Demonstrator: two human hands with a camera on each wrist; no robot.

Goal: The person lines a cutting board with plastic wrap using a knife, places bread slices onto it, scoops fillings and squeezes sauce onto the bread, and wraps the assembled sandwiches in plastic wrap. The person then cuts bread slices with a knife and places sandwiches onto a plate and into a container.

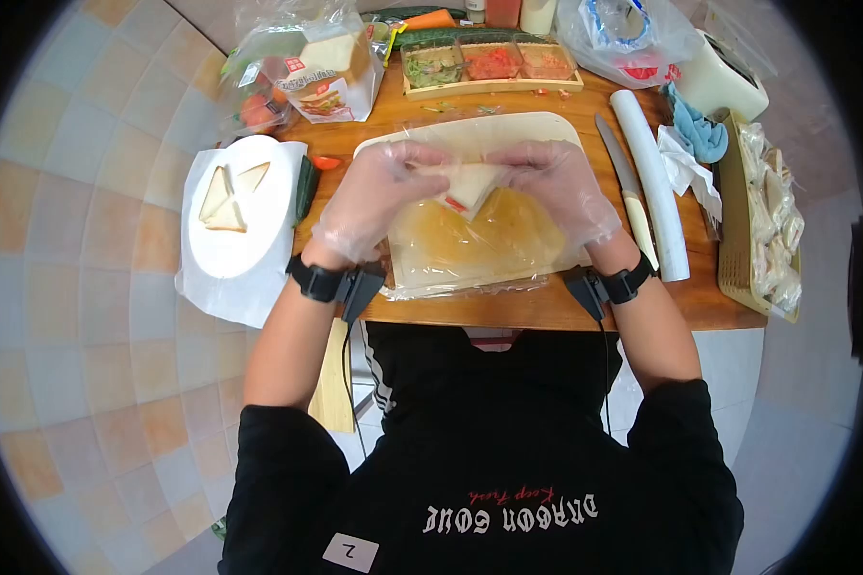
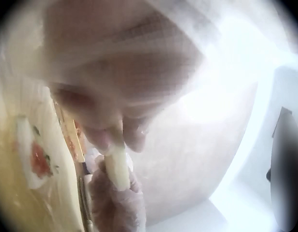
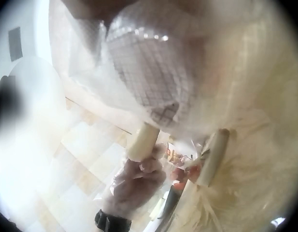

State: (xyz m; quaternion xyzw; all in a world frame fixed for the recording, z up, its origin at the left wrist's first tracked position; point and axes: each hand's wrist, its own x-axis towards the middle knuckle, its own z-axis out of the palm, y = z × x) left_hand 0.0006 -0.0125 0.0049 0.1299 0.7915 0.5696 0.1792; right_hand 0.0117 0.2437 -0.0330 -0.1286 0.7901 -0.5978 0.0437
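My left hand (image 1: 393,187) and right hand (image 1: 556,182), both in clear plastic gloves, pinch a triangular slice of white bread (image 1: 465,174) by its two ends. In the left wrist view the bread (image 2: 118,171) shows edge-on between thumb and fingers. Beneath it, over the cutting board (image 1: 537,129), lies another bread triangle with red and green filling (image 2: 39,157), mostly hidden by the held slice in the head view. Clear plastic wrap (image 1: 479,240) with a yellowish look covers the board's near part.
A knife (image 1: 623,168) and a white roll (image 1: 649,182) lie right of the board, before a basket (image 1: 735,230) of wrapped sandwiches. Bread triangles (image 1: 217,196) rest on a white plate (image 1: 244,259) at left. Behind stand a filling tray (image 1: 494,88) and a bread bag (image 1: 331,77).
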